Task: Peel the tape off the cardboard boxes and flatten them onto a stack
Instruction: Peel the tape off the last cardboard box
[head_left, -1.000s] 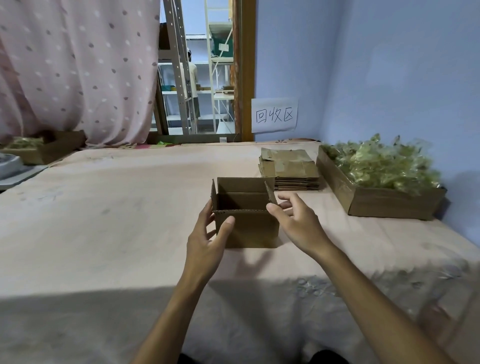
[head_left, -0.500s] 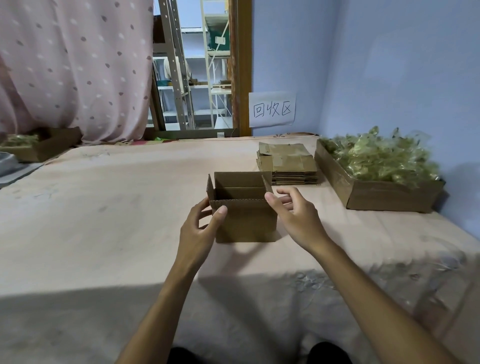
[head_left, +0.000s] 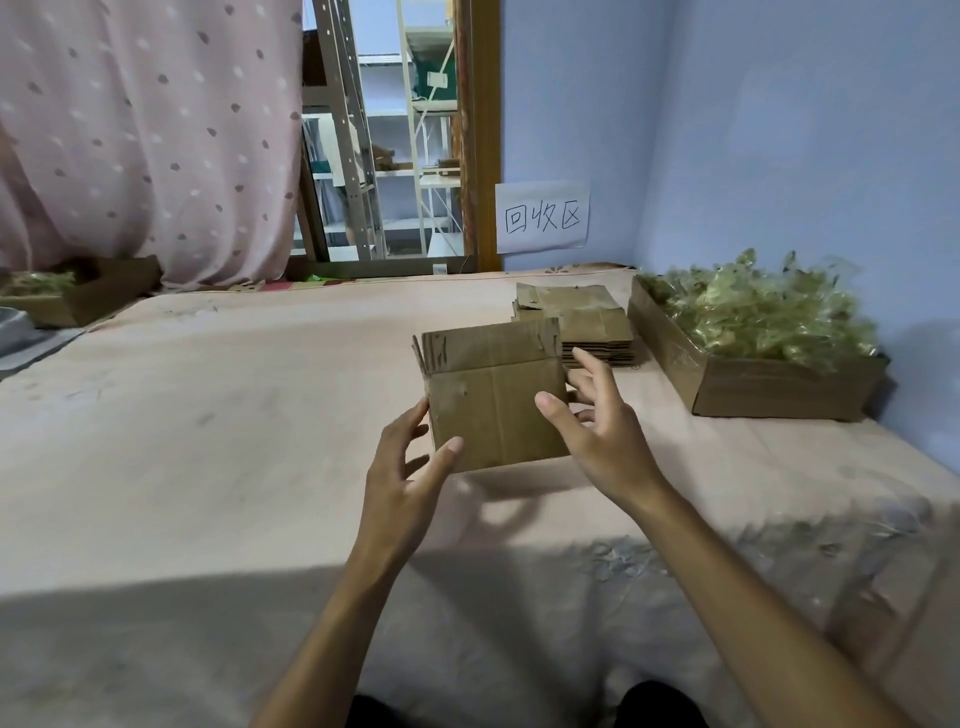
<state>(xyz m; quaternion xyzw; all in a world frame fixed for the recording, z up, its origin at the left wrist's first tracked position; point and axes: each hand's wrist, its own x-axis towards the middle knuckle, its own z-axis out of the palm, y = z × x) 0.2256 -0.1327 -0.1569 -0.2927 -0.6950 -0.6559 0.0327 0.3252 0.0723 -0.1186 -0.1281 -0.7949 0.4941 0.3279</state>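
Observation:
A small brown cardboard box is lifted just above the pink-covered table, with a broad face and its centre seam turned toward me and its flaps standing up along the top. My left hand pinches its lower left corner, thumb on the face and fingers round the side. My right hand holds the right edge, thumb on the face and fingers spread behind. Behind the box to the right lies a stack of flattened boxes.
A shallow cardboard tray heaped with crumpled clear tape stands at the right by the blue wall. Another cardboard tray sits at the far left under the pink curtain. A paper sign hangs on the back wall.
The box stood upright on the table with its open top showing; now it is raised and tipped so a flat face points at me. Both hands have shifted their hold on its sides.

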